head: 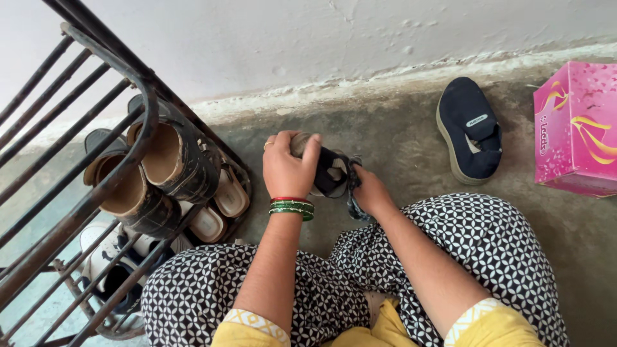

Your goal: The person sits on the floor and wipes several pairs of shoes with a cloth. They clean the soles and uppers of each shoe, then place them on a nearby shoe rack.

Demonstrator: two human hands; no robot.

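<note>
- Above the lap, both hands grip a dark shoe (331, 172): left hand (289, 168) fingers curled over its heel, right hand (369, 191) closed around its strap.
- Metal rack (77, 193) at left holds sandals (160, 167) and sneakers (106, 257).

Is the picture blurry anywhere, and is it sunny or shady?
Head view: soft, even daylight with only faint shadows, no glare; the left hand and right hand holding the dark navy shoe look sharp; the black metal shoe rack bars near the camera look bowed by the wide lens.

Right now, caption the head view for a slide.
Left hand and right hand hold a dark sandal beside a shoe rack.
</note>
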